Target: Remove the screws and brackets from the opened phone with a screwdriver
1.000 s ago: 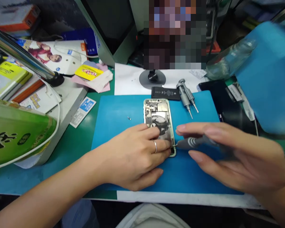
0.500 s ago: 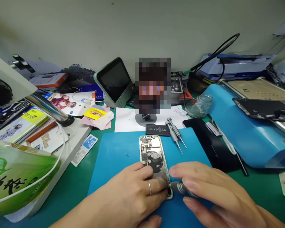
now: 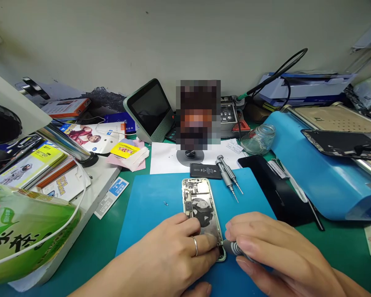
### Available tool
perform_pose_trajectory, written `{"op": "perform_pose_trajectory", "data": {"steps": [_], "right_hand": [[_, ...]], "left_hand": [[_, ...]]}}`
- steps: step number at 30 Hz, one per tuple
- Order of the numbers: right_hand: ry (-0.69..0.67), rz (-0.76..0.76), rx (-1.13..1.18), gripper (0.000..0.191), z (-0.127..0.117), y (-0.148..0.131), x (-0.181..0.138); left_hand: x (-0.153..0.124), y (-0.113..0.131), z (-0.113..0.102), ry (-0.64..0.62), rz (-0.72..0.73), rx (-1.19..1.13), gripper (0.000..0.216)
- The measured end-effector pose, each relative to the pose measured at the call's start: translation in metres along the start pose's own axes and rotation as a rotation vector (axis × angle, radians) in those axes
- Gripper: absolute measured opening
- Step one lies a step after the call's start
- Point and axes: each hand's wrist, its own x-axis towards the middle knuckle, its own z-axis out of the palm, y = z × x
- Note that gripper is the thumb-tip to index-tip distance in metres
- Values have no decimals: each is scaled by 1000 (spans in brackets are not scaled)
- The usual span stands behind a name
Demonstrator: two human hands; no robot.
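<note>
An opened phone body with bare internals lies on a blue mat. My left hand, a ring on one finger, rests on the phone's near end with its fingers pressed down on it. My right hand is curled round a grey screwdriver, whose tip meets the phone's near right corner. Two more grey screwdrivers and a black battery lie just beyond the phone. A tiny screw sits on the mat to the phone's left.
A green bag and a white lamp base crowd the left. Behind stand a small screen device, a glass jar and white paper. On the right lie a black phone and a blue machine bearing a detached screen.
The camera view has tilted up from the mat to take in the wall. My right hand's fingers have closed further round the screwdriver at the phone's corner. My left hand stays on the phone.
</note>
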Motion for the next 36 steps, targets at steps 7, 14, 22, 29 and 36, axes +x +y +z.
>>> {"op": "perform_pose_trajectory", "data": {"steps": [7,14,22,29,36], "right_hand": [[-9,-1,-81,37,1,1,-5],[-2,17,-100,37,1,-1,-5],[4,4,-79,39,1,-1,-3],[-28,-11,-44,40,1,0,-5],[-18,17,-103,38,0,0,-7]], "left_hand": [[1,0,-2,-22,-4,20,32],[0,0,-2,5,-5,15,31],[-1,0,-2,-9,-7,17,27],[-1,-1,-2,-7,-7,10,28],[-2,0,-2,-6,-7,10,32]]}}
